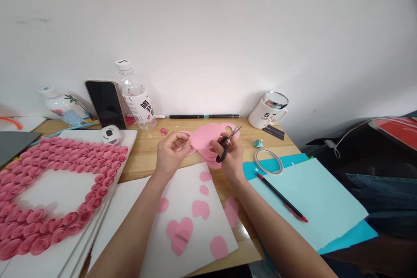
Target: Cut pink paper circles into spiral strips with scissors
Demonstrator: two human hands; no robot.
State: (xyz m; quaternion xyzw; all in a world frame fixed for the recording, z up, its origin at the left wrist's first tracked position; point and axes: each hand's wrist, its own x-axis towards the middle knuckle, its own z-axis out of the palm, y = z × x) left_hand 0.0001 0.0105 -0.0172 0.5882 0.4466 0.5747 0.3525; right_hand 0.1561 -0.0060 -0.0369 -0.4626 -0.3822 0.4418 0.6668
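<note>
My left hand (169,153) pinches the left edge of an oval piece of pink paper (206,136). In my right hand (233,163) are black-handled scissors (223,153), their blades pointing up and away to the right. The fingertips of that hand also meet the right side of the pink paper. Behind and below it lie more pink paper cutouts (213,164) on the wooden table, partly covered. A white sheet (156,243) near my forearms carries several pink pieces, among them a heart shape (177,231).
At left, a board (61,191) bears rows of pink paper roses. A phone (106,104), a clear bottle (137,100) and a white mug (265,110) stand along the wall. On the right lie a tape roll (280,166), light blue paper (329,200) and a pen (280,195).
</note>
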